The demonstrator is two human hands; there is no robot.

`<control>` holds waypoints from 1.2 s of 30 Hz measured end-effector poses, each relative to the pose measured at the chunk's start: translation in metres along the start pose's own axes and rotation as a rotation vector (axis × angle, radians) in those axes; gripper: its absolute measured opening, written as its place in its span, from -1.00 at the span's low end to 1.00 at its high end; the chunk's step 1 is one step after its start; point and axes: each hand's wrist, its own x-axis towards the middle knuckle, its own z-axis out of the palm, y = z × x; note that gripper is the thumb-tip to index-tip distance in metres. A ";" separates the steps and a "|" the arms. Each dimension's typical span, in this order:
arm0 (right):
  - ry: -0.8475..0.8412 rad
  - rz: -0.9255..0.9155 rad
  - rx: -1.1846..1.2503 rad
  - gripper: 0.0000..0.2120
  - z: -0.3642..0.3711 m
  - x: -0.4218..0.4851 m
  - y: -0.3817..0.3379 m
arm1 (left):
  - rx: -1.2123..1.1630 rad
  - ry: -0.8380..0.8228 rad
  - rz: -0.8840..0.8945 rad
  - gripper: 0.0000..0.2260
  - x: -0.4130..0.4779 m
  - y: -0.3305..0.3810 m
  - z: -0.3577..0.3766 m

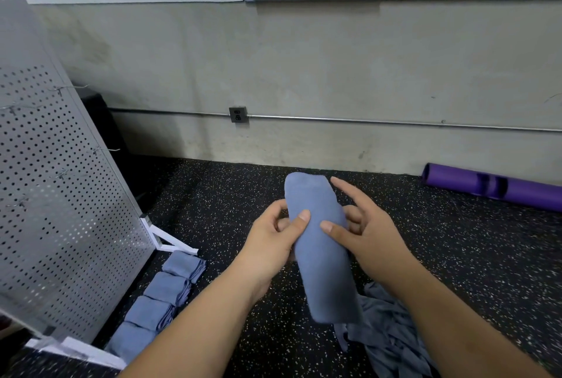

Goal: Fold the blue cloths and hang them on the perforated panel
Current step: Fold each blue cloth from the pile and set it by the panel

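Speckled black floor [213, 195], grey wall [304, 58], perforated panel [60, 195], blue cloth [322, 262].

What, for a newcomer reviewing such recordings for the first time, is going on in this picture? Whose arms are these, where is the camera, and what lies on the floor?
No machine is at work here: these are a person's two bare arms. The single picture comes from a camera worn on the person's head, looking forward and down.

The left hand and the right hand together hold a long folded blue cloth in the air, thumbs on its front.

On the black speckled floor lie a row of four folded blue cloths on the left and a crumpled pile of unfolded blue cloths under the arms. A rolled purple mat lies by the wall.

The leaning grey perforated metal panel on the left has wire hooks; those in view carry nothing.
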 end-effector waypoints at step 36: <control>-0.104 0.124 -0.233 -0.39 -0.012 0.007 0.026 | 0.694 0.016 0.183 -0.53 0.026 -0.022 -0.032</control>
